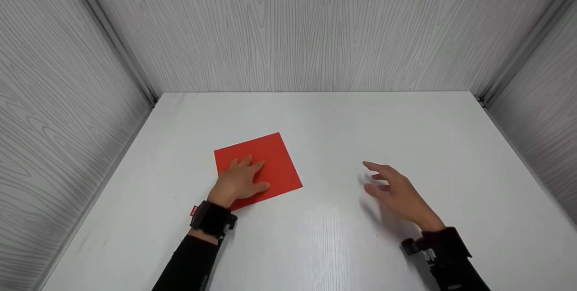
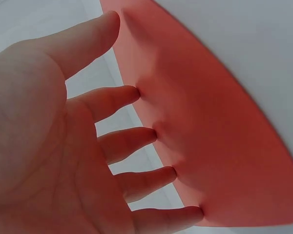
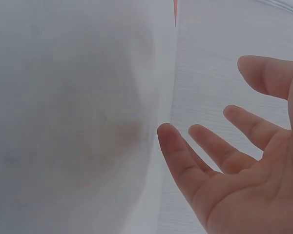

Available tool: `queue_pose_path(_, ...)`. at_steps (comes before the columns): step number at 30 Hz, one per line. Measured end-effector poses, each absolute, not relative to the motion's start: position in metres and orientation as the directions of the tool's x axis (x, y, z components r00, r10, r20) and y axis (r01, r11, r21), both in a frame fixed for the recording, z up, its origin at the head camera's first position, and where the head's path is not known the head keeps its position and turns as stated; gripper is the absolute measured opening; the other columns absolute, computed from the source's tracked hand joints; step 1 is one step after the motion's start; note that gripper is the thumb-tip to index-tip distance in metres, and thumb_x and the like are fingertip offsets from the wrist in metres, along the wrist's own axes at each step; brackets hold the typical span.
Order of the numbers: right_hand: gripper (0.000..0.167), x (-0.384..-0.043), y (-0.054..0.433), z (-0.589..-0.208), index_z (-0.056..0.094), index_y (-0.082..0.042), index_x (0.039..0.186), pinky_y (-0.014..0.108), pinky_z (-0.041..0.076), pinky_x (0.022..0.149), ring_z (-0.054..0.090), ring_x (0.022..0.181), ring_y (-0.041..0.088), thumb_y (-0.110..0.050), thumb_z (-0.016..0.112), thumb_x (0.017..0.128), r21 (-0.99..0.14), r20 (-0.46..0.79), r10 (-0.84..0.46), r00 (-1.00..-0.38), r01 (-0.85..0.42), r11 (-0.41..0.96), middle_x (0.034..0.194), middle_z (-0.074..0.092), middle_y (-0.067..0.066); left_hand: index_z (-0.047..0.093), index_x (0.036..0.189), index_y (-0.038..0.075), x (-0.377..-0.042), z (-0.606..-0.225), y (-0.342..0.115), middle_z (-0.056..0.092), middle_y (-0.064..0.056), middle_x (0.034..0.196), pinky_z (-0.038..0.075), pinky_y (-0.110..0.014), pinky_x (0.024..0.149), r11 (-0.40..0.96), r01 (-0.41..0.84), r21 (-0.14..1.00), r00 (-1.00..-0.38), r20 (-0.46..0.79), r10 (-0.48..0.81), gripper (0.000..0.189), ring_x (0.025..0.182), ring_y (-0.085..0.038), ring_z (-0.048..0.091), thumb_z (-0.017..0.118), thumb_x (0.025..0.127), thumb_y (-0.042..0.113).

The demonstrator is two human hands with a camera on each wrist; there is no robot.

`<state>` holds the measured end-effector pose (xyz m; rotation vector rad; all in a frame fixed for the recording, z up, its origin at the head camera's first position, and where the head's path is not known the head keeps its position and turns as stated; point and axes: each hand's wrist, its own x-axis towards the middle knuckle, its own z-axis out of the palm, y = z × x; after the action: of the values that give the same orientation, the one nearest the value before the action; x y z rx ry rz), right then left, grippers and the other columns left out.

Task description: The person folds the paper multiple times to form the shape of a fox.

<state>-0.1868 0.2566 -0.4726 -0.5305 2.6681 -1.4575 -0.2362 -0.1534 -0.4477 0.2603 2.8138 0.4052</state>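
A flat square sheet of red paper (image 1: 280, 169) lies tilted on the white table, left of the middle. My left hand (image 1: 239, 180) rests on its near left part with the fingers spread. In the left wrist view, all five fingertips of the left hand (image 2: 88, 126) touch the red paper (image 2: 219, 146), and the palm is raised off it. To the right of the sheet, my right hand (image 1: 399, 194) hovers over the table with relaxed, slightly bent fingers. Nothing is in the right hand (image 3: 249, 170) in the right wrist view, where only a sliver of red paper (image 3: 175, 10) shows.
The white tabletop (image 1: 333, 124) is bounded by a grey wood-grain back panel (image 1: 293, 29) and by side panels at the left (image 1: 54, 115) and right (image 1: 545, 101). Dark wrist straps (image 1: 212, 219) with cameras sit on both forearms.
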Motion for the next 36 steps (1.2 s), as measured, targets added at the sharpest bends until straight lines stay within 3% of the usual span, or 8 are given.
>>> queue_pose_path(8,0.061,-0.185,0.234,-0.473,0.048,-0.017,0.160,0.052,0.046,0.115,0.057,0.138,0.036,-0.031,0.070,0.105,-0.859,0.063,-0.366,-0.929,-0.236,0.454,0.159,0.050,0.013,0.044,0.163,0.017,-0.236,-0.449,-0.106,0.032,-0.018,0.171,0.036,-0.069,0.117,0.933,0.231,0.277,-0.924,-0.239,0.300,0.079,0.157,-0.047,0.026,0.075,0.096,0.044)
queue_pose_path(18,0.057,-0.186,0.216,-0.477,0.052,-0.010,0.156,0.048,0.052,0.109,0.059,0.131,0.037,-0.015,0.072,0.102,-0.838,0.078,-0.381,-0.921,-0.268,0.476,0.152,0.055,0.015,0.046,0.163,0.022,-0.232,-0.449,-0.067,0.033,-0.012,0.172,0.027,-0.069,0.122,0.903,0.317,0.289,-0.891,-0.234,0.388,0.076,0.159,-0.044,0.024,0.075,0.095,0.044)
queue_pose_path(30,0.045,-0.186,0.208,-0.475,0.066,-0.006,0.141,0.041,0.056,0.092,0.063,0.107,0.026,-0.013,0.077,0.098,-0.668,0.138,-0.491,-0.860,-0.447,0.595,0.137,0.063,0.010,0.047,0.162,0.026,-0.233,-0.454,-0.058,0.034,-0.009,0.172,0.024,-0.068,0.124,0.856,0.404,0.322,-0.851,-0.211,0.481,0.075,0.160,-0.041,0.024,0.077,0.095,0.043)
queue_pose_path(36,0.033,-0.186,0.206,-0.469,0.075,-0.011,0.127,0.048,0.054,0.100,0.059,0.120,0.026,-0.012,0.080,0.094,-0.577,0.113,-0.557,-0.823,-0.510,0.637,0.127,0.065,0.005,0.046,0.163,0.027,-0.236,-0.453,-0.053,0.033,-0.007,0.173,0.022,-0.066,0.126,0.846,0.429,0.317,-0.828,-0.237,0.509,0.075,0.161,-0.039,0.021,0.075,0.095,0.045)
